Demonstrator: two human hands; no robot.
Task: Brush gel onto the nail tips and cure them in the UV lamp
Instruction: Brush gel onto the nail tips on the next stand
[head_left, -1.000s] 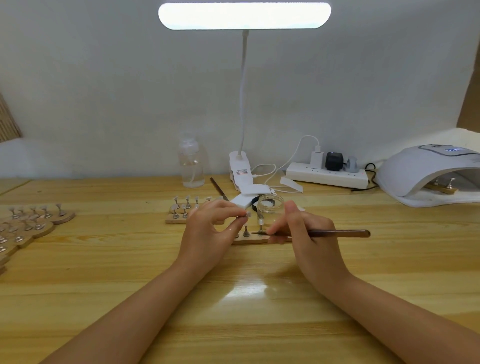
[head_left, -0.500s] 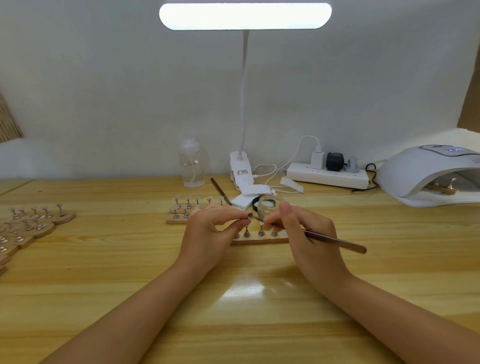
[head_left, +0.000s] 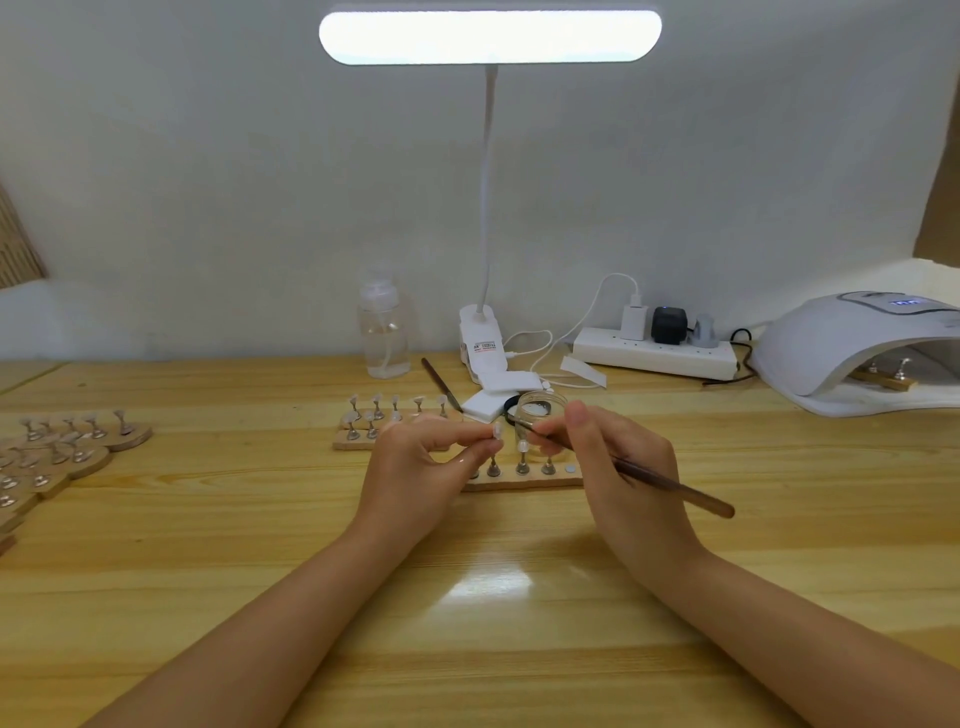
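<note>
At the centre of the frame the left hand (head_left: 415, 467) pinches 1 nail tip (head_left: 496, 431) on its stand. The right hand (head_left: 613, 462) grips the brush (head_left: 670, 486), whose long axis slants from lower right up to its bristles just right of the tip. The right hand is therefore nearer for the stroke, and the UV lamp (head_left: 852, 348) sits well apart at the right edge.

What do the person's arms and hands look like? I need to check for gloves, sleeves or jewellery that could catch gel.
Both forearms are bare up to the frame edge, with no sleeves in view. The left hand and right hand wear no gloves, and no rings, watch or bracelet show. The nails look short and unpainted, as far as can be seen.
</note>
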